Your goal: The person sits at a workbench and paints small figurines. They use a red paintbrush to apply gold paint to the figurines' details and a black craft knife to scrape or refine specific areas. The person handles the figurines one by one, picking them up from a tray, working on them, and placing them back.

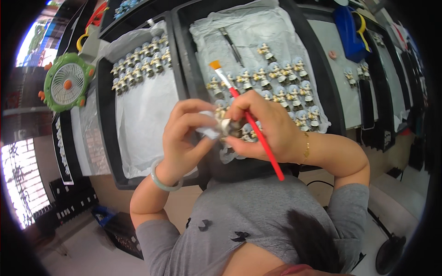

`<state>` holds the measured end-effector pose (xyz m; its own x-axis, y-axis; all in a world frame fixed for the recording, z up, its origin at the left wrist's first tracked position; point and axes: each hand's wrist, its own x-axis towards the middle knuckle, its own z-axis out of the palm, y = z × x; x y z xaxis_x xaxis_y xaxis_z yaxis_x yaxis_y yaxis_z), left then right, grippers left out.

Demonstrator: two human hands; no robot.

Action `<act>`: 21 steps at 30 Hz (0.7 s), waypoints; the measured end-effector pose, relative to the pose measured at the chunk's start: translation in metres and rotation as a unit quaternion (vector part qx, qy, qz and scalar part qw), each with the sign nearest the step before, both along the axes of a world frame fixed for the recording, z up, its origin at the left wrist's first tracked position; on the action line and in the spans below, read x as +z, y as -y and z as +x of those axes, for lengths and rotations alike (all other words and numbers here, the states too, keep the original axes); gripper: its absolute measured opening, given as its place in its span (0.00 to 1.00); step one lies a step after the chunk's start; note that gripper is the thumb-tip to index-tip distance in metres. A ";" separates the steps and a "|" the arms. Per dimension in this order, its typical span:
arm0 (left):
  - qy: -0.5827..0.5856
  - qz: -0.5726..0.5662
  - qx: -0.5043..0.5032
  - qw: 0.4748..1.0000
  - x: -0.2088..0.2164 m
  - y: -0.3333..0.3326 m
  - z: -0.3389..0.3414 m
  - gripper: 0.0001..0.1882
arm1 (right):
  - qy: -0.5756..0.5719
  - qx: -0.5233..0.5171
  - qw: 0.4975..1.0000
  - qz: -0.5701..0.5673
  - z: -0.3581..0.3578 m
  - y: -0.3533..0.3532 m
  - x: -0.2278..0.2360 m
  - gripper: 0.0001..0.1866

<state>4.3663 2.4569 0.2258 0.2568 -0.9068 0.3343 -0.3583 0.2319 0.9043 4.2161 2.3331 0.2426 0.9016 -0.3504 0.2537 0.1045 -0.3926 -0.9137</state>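
A small, blurred, pale figurine (pixel 228 127) is held beside a red-handled brush (pixel 264 144) whose tan bristles (pixel 215 65) point away.

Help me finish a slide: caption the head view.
Right hand, holding a red brush, meets left hand at a blurred figurine over black trays.

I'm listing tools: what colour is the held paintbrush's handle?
The paintbrush handle is red, as the head view shows.

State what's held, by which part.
The right hand holds a paintbrush by its red handle; with the left hand, it also holds a blurred figurine, where exactly unclear.
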 end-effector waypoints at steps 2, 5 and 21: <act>0.019 -0.002 0.011 1.000 0.000 0.001 -0.002 0.15 | 0.006 0.000 1.000 0.006 0.001 0.001 -0.001 0.18; 0.074 -0.008 0.025 0.997 -0.001 0.002 -0.003 0.15 | -0.013 0.006 0.999 0.036 -0.002 0.003 -0.002 0.19; 0.063 -0.086 -0.020 0.994 0.007 -0.006 -0.004 0.16 | 0.087 0.009 0.996 -0.009 -0.006 -0.010 -0.008 0.22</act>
<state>4.3619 2.4632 0.2328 0.1686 -0.8424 0.5119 -0.4529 0.3950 0.7993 4.2103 2.3429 0.2348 0.8497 -0.3282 0.4127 0.2682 -0.4049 -0.8741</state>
